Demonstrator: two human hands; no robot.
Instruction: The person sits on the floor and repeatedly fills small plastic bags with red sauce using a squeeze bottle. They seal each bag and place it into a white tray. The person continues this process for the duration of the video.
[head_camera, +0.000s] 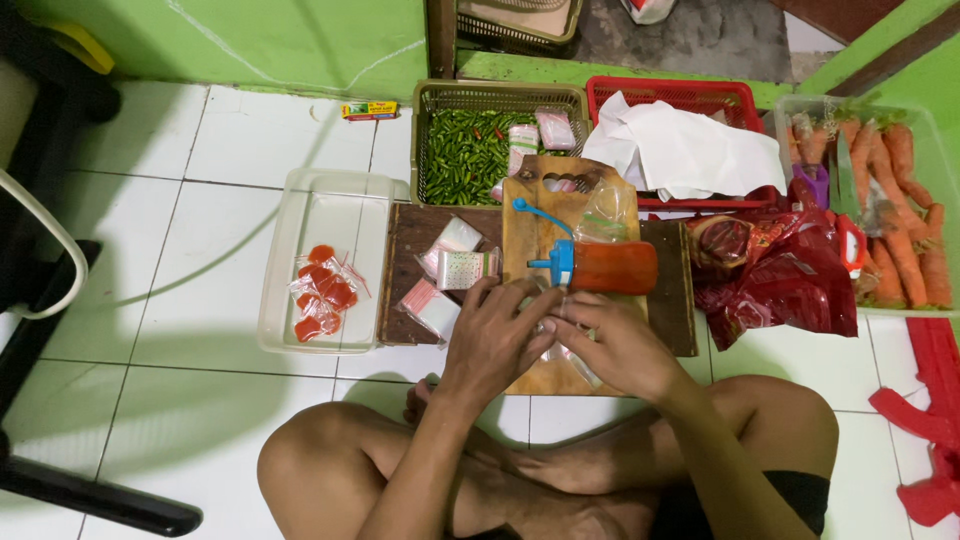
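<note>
Head view: left hand (497, 335) and right hand (617, 343), fingers closed together on a small clear plastic bag (560, 352), just below the orange-filled dispenser (598, 266) on the wooden cutting board (545, 215).

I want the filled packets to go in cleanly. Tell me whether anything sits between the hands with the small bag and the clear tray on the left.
Both hands, left and right, hold a small bag over the cutting board. Toward the clear tray, loose empty bags lie on the dark board; they lie flat.
</note>
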